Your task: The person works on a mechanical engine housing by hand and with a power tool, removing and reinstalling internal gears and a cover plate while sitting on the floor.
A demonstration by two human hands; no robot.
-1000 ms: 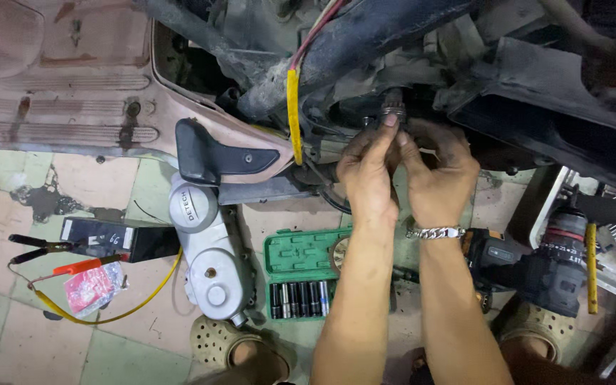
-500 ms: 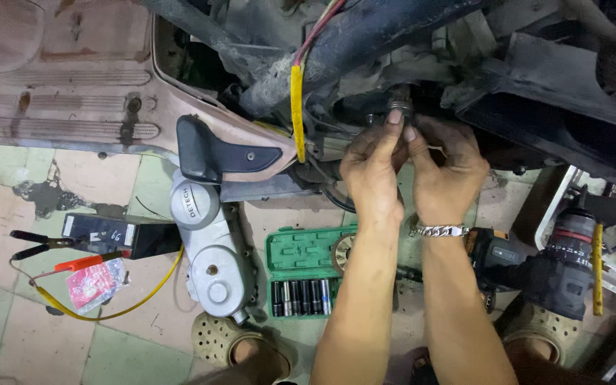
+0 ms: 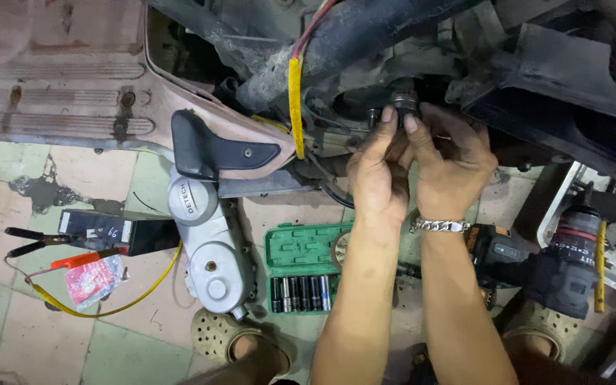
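Both hands up under the scooter: left hand [image 3: 378, 178] and right hand [image 3: 450, 167] fingers pinched on a small dark metal fitting [image 3: 404, 103]. Best kept square, turned gently.

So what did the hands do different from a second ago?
Hardly anything. Both hands stay up at the small dark metal part under the machine, the left hand and right hand pinching it with their fingertips as before; only the view drifted a bit. The green socket case, grey engine cover and power drill lie where they were.
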